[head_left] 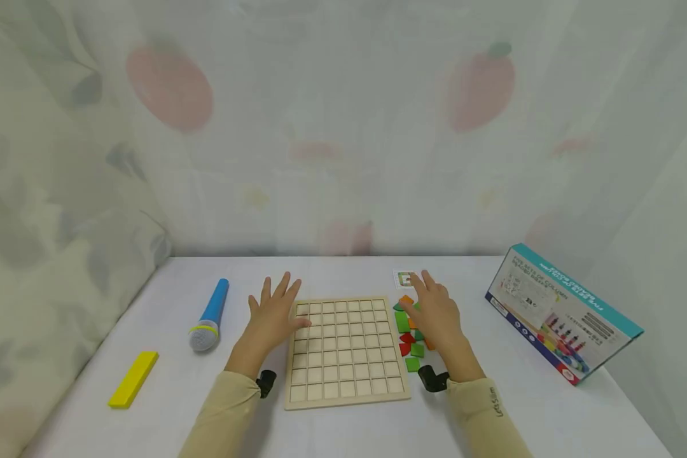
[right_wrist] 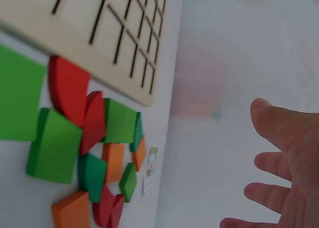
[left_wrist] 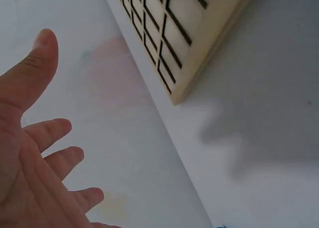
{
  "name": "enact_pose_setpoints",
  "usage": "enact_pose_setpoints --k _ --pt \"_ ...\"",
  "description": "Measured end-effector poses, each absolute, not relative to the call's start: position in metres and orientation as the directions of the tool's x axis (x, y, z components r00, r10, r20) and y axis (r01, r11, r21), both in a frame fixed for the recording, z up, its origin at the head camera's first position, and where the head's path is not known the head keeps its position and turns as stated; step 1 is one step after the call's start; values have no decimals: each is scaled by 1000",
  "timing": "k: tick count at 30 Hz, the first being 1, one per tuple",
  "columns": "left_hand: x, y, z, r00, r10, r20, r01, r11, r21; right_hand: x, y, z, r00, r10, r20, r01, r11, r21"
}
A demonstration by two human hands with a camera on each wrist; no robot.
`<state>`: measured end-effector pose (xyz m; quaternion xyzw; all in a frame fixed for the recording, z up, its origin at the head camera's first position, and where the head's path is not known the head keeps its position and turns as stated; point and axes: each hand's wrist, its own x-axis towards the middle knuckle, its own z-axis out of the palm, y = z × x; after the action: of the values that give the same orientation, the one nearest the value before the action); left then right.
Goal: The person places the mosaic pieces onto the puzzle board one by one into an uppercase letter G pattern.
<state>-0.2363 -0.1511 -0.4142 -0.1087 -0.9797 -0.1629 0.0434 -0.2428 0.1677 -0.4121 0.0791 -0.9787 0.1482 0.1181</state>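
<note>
A square wooden grid board [head_left: 346, 403] lies flat on the white table, its cells bare. My left hand [head_left: 271, 321] is held with fingers spread near the board's left edge, and nothing is in it. In the left wrist view that hand [left_wrist: 30, 153] appears apart from the board [left_wrist: 199, 54]. On the other side, my right hand [head_left: 437, 315] hovers with spread fingers over several coloured blocks, partly hiding them. Among these are a green square block [right_wrist: 54, 146], a red curved block [right_wrist: 69, 88] and an orange block [right_wrist: 72, 210]. A small picture card [head_left: 402, 280] lies behind them.
Left of the board lie a blue toy microphone [head_left: 214, 312] and a yellow bar [head_left: 133, 380]. A printed cardboard box [head_left: 561, 312] stands at the right. A patterned curtain [head_left: 343, 127] hangs along the table's back edge.
</note>
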Motion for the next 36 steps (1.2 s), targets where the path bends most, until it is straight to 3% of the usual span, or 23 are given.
enact_pose_setpoints --k 13,21,36 --pt "-239 -179 -446 -970 238 -53 202 905 374 -241 187 -437 -986 -86 145 -116 970 -214" --pt "-244 -186 -460 -941 301 -154 219 890 400 -233 191 -449 -990 -120 75 -135 960 -245" --pt "-249 -181 -446 -893 344 -290 216 894 394 -227 189 -456 -982 -170 84 -186 948 -258"
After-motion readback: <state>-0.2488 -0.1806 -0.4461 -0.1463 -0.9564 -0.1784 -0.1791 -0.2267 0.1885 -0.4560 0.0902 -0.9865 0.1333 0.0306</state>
